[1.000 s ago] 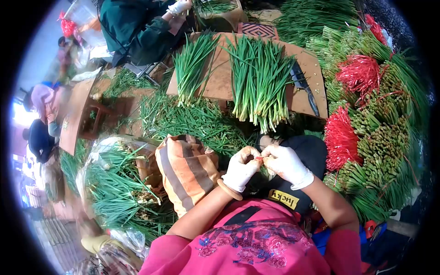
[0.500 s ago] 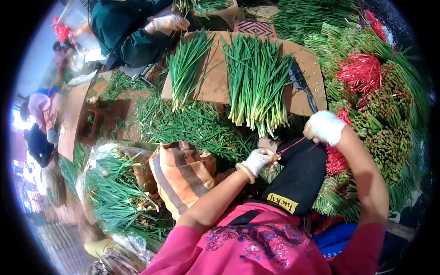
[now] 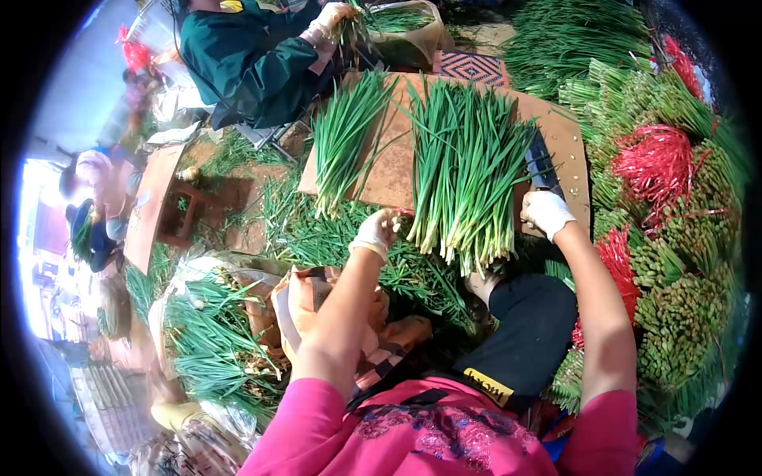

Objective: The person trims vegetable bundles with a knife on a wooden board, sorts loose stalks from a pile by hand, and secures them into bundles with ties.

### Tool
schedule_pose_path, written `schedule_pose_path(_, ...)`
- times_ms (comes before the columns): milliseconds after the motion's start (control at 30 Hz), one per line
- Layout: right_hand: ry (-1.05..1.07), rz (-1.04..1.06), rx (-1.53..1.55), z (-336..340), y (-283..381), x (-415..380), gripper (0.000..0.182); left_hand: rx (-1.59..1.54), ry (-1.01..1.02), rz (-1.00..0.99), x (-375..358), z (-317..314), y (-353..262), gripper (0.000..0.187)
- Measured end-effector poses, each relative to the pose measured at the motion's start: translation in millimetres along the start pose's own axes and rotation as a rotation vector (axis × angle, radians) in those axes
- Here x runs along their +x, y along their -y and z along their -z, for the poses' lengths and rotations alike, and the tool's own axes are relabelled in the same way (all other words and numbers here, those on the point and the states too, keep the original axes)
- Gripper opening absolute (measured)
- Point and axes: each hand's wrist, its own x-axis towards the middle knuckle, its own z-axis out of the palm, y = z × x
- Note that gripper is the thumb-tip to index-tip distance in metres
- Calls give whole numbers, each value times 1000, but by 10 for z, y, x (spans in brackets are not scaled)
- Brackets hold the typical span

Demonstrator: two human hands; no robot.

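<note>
My left hand (image 3: 376,233), in a white glove, is closed at the near left of the larger pile of garlic chives (image 3: 468,174). A short piece of red string (image 3: 403,211) shows at its fingertips. My right hand (image 3: 548,214), also gloved, is closed at the pile's right side; half a second ago it gripped the string's other end, which is now hidden. Beside this hand lies a dark knife (image 3: 541,163) on the board (image 3: 575,170). The chives' pale stem ends overhang the board's near edge. A smaller pile of chives (image 3: 343,139) lies to the left.
Stacked chive bundles (image 3: 683,285) rise on the right, with red string bunches (image 3: 655,163) on them. Loose leaves (image 3: 317,226) cover the ground. A bag of chives (image 3: 214,341) stands at left. Across the board, a co-worker in a green jacket (image 3: 246,67) handles greens.
My hands have moved forward and apart, from over my lap to either side of the larger chive pile. The stretched string is now mostly out of sight. The view has shifted slightly.
</note>
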Motion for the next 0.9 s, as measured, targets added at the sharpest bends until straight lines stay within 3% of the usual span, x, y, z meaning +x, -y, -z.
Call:
schedule_pose_path(67,-18,31,-74,-23,124,-26,10,167,178,-104,-113,-103,-269,12)
schedule_pose_path(133,-55,102,-323,-72,160,-14,9,541,160,-277,-145,-302,-498,16)
schedule_pose_path(167,-188,354,-529,-176,42,149,12,663,138,-289,-228,-426,-627,14)
schedule_pose_path(200,-143,223,-212,-175,-141,244,13,785,116,-299,-307,-562,-764,12)
schedule_pose_path(267,-49,-49,419,-24,-4,64,15,1188,228,-484,304,-237,-819,8)
schedule_pose_path(300,-144,4,610,-67,-268,210,16,1369,264,-601,606,-77,-847,7)
schedule_pose_path(367,-154,-19,510,-47,-264,106,10,1279,211,-546,524,-231,-844,10)
schedule_pose_path(400,-155,-30,463,-40,-235,63,8,998,145,-397,451,-323,-813,11)
schedule_pose_path(467,-284,19,-4,91,-70,-100,9,1229,232,-493,405,-351,-895,17)
schedule_pose_path(533,-494,193,-452,146,-48,-199,7,1234,110,-412,165,-575,-969,19)
schedule_pose_path(667,-685,336,-384,163,278,-379,7,904,95,-353,-151,-800,-900,17)
schedule_pose_path(700,-698,334,-258,131,355,-395,7,851,210,-351,-79,-772,-877,11)
schedule_pose_path(767,-704,433,-42,64,431,-383,8,664,248,-397,-110,-821,-750,6)
schedule_pose_path(833,-667,495,143,24,450,-332,9,608,352,-446,-13,-784,-675,5)
schedule_pose_path(867,-590,456,298,13,460,-299,8,389,345,-324,-316,-906,-668,5)
schedule_pose_path(900,-509,414,450,9,473,-270,7,391,312,-327,-329,-924,-621,5)
